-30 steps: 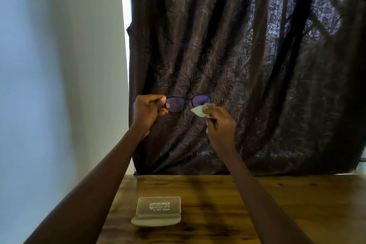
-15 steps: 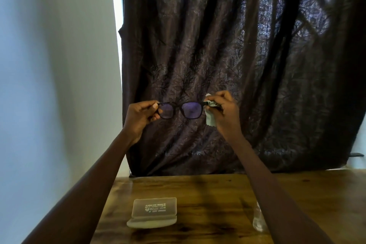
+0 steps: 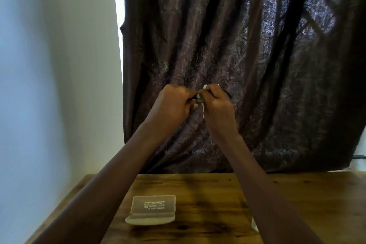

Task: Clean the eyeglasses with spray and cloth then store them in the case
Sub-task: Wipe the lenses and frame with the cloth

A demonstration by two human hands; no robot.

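Both arms raised in front of the dark curtain (image 3: 257,65), hands brought close together, knuckles nearly meeting.

Left hand (image 3: 174,105): fingers curled tight, pinching a dark part of the eyeglasses (image 3: 228,94) at its fingertips. The hand covers most of the frame on this side; only a thin dark sliver shows near the thumb.

Right hand (image 3: 216,106): fingers curled closed over the pale cloth (image 3: 202,96), pressing it where the glasses sit between the two hands. Cloth pokes out above the knuckles and trails down along the palm edge. A dark temple arm sticks out past the right side of this hand. Lenses hidden by fingers and cloth; cannot tell which lens the cloth touches.

Case (image 3: 152,210): on the wooden table (image 3: 307,194) below, well apart from the hands, lying open with translucent lid tipped back and pale base toward the camera. White print on the lid, seen upside down and too small to read.

A clear object (image 3: 254,225) shows at the right forearm's edge, mostly hidden; cannot identify.
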